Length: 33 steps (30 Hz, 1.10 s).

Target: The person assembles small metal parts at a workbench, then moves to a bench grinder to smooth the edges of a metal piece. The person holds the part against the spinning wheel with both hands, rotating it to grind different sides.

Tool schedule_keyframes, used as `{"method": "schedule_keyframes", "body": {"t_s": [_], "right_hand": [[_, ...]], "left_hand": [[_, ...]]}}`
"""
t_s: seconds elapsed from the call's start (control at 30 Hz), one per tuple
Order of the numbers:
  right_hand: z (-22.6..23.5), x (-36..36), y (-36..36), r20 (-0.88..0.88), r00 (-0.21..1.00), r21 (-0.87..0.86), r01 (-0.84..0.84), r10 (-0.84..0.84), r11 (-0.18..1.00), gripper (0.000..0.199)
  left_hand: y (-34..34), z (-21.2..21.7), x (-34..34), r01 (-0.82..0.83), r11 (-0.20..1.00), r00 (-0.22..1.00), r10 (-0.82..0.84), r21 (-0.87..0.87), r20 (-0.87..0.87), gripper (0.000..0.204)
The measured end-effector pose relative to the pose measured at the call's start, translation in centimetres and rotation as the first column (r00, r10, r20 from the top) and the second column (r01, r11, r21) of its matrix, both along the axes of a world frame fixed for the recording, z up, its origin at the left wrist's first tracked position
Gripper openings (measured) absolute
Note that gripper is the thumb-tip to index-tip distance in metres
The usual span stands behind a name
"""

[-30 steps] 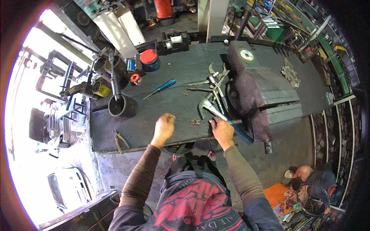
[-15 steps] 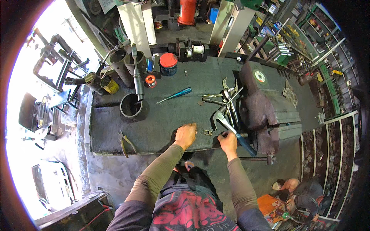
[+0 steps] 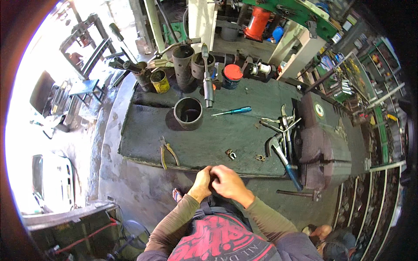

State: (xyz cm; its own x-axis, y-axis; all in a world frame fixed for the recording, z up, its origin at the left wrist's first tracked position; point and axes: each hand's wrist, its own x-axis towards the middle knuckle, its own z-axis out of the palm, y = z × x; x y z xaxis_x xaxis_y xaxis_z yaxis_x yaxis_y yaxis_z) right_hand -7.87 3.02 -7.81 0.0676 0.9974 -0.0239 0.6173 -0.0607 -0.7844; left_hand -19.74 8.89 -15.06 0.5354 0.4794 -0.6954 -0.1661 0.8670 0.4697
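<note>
My left hand (image 3: 201,184) and my right hand (image 3: 230,182) meet just off the bench's front edge, close to my body. Both have curled fingers pressed together; anything between them is hidden. Beyond them on the bench lie two small metal clip-like pieces: one with a bright curved part (image 3: 232,155), the other brassy (image 3: 260,157). Left of the hands, yellow-handled pliers (image 3: 167,153) rest near the edge with their handles spread. To the right lies a claw hammer (image 3: 286,163) with a blue handle, beside other metal hand tools (image 3: 285,124).
The dark workbench (image 3: 209,135) carries a short metal tube (image 3: 188,114), a blue screwdriver (image 3: 233,112) and a red-lidded tub (image 3: 232,76). A large bench vise (image 3: 324,143) stands at right. Tool-filled cylinders (image 3: 183,65) line the back left. Someone crouches at lower right (image 3: 342,241).
My hands have come off the bench and drawn together toward my body. A clip-like piece shows near where my left hand was. The view has swung, shifting the bench rightward.
</note>
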Motion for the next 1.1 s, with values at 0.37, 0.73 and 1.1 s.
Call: {"method": "schedule_keyframes", "body": {"t_s": [0.37, 0.73, 1.1], "right_hand": [[-2.9, 9.1, -2.9, 0.598, 0.601, 0.055, 0.629, -0.530, 0.776, 0.043], [-8.3, 11.2, -2.2, 0.557, 0.548, 0.257, 0.600, -0.624, 0.757, 0.024], [-6.6, -23.1, 30.1, 0.062, 0.974, 0.226, 0.198, -0.217, 0.954, 0.028]], "left_hand": [[8.1, -0.2, -12.3, 0.062, 0.963, 0.980, -0.009, -0.262, 0.200, 0.019], [11.2, 0.3, -24.9, -0.230, 0.958, 0.969, 0.243, -0.172, 0.055, 0.018], [22.6, 0.6, -37.3, -0.429, 0.903, 0.852, 0.400, 0.013, 0.339, 0.029]]}}
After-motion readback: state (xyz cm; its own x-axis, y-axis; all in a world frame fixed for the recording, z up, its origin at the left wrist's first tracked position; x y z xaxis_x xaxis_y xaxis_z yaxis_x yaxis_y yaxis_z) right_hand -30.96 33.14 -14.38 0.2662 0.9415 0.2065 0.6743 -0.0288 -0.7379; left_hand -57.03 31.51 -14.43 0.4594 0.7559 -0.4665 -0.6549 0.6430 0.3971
